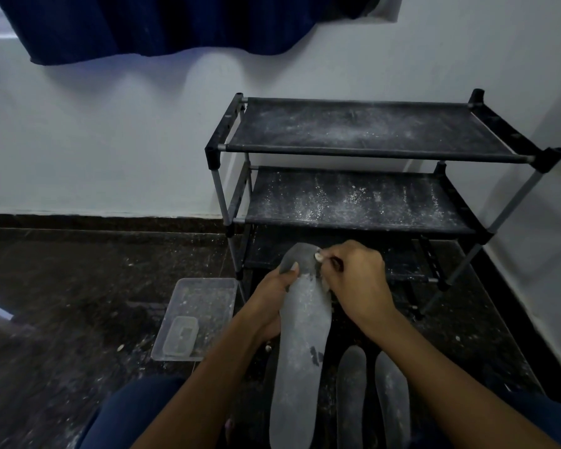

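A long grey dusty shoe insole (300, 345) stands lengthwise in front of me, toe end up. My left hand (269, 299) grips its left edge near the toe, thumb lying across the top surface. My right hand (353, 280) is curled at the toe's right edge, with thumb and fingers pinching something small and pale against the insole; what it pinches is too small to tell. Two more grey insoles (352, 393) (392, 396) lie side by side on the floor under my right forearm.
A black three-tier shoe rack (370, 153), dusted white, stands against the white wall just beyond my hands. A clear plastic tray (204, 299) holding a small clear box (180, 337) lies on the dark speckled floor at the left. A dark blue curtain (175, 24) hangs above.
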A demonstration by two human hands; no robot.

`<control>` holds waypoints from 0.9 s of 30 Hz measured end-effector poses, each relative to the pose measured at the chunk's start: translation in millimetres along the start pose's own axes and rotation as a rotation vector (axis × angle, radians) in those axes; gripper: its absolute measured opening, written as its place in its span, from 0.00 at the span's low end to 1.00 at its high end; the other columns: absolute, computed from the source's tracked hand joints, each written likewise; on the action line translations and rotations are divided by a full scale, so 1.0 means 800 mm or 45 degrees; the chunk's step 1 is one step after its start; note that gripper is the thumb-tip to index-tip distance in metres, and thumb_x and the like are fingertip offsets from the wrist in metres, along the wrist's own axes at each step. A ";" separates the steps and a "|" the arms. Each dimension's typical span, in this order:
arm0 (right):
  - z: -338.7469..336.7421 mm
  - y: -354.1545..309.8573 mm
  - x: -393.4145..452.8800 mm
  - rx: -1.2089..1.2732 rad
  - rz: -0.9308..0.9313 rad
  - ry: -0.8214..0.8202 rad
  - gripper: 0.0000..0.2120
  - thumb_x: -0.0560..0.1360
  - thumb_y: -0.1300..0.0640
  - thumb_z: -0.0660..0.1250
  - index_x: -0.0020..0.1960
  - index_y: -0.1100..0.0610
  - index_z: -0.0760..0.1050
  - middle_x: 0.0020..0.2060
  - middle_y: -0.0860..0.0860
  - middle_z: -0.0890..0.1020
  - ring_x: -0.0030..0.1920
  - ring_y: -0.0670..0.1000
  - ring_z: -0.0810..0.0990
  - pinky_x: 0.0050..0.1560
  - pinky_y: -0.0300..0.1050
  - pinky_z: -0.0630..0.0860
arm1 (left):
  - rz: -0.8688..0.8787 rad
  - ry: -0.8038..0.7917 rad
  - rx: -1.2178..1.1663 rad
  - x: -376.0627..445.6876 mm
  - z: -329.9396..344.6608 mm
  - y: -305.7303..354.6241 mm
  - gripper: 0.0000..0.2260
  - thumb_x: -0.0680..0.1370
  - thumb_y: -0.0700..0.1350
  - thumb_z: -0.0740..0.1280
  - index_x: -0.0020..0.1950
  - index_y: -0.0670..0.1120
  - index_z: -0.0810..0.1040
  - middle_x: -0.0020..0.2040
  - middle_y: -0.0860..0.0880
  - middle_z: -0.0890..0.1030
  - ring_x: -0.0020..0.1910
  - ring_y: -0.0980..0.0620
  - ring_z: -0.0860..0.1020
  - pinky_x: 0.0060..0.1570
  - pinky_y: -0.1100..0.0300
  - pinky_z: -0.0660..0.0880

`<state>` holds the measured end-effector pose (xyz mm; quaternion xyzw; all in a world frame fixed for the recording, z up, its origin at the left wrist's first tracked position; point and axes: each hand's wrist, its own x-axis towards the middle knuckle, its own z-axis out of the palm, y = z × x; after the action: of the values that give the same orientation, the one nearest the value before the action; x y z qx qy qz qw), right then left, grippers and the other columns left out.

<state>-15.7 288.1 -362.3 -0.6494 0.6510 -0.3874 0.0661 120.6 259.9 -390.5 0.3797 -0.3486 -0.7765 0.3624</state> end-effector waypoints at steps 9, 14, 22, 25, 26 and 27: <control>0.000 -0.007 -0.021 -0.149 0.042 -0.227 0.06 0.73 0.59 0.67 0.41 0.59 0.82 0.38 0.53 0.81 0.33 0.48 0.78 0.36 0.38 0.76 | -0.008 0.069 -0.056 0.003 -0.010 0.002 0.15 0.82 0.45 0.57 0.62 0.38 0.75 0.50 0.39 0.82 0.45 0.45 0.82 0.46 0.53 0.79; 0.002 -0.008 -0.006 0.004 -0.052 -0.005 0.05 0.71 0.65 0.69 0.46 0.61 0.82 0.40 0.56 0.81 0.35 0.50 0.80 0.38 0.45 0.80 | -0.042 0.028 0.009 -0.001 -0.002 -0.003 0.14 0.82 0.44 0.57 0.61 0.39 0.76 0.48 0.41 0.84 0.45 0.47 0.83 0.49 0.54 0.78; 0.008 -0.015 -0.036 -0.110 -0.012 -0.339 0.07 0.73 0.61 0.65 0.46 0.59 0.82 0.44 0.52 0.81 0.39 0.47 0.79 0.42 0.41 0.78 | -0.050 0.208 -0.036 0.004 -0.012 0.005 0.17 0.82 0.47 0.58 0.63 0.36 0.74 0.57 0.35 0.79 0.54 0.39 0.79 0.58 0.47 0.75; 0.006 -0.014 -0.030 -0.047 -0.023 -0.238 0.06 0.72 0.62 0.67 0.45 0.57 0.82 0.41 0.52 0.80 0.37 0.47 0.79 0.40 0.41 0.78 | -0.065 0.183 -0.058 0.005 -0.012 0.003 0.18 0.82 0.47 0.57 0.63 0.35 0.74 0.59 0.34 0.78 0.58 0.38 0.78 0.61 0.47 0.73; 0.005 -0.012 -0.025 -0.006 -0.031 -0.160 0.05 0.72 0.63 0.68 0.45 0.57 0.82 0.41 0.53 0.80 0.36 0.48 0.79 0.39 0.41 0.78 | -0.058 0.172 -0.047 0.004 -0.010 0.004 0.17 0.82 0.46 0.56 0.62 0.35 0.75 0.56 0.35 0.80 0.54 0.40 0.80 0.57 0.49 0.76; 0.004 -0.011 -0.020 0.025 -0.037 -0.092 0.06 0.71 0.64 0.68 0.45 0.57 0.82 0.40 0.53 0.80 0.36 0.48 0.79 0.39 0.42 0.78 | -0.052 0.156 -0.042 0.002 -0.008 0.005 0.17 0.83 0.46 0.56 0.60 0.35 0.76 0.51 0.37 0.82 0.49 0.43 0.81 0.51 0.52 0.78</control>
<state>-4.6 301.9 -366.3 -0.6717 0.6348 -0.3710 0.0903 126.3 255.1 -390.5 0.4276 -0.3052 -0.7645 0.3735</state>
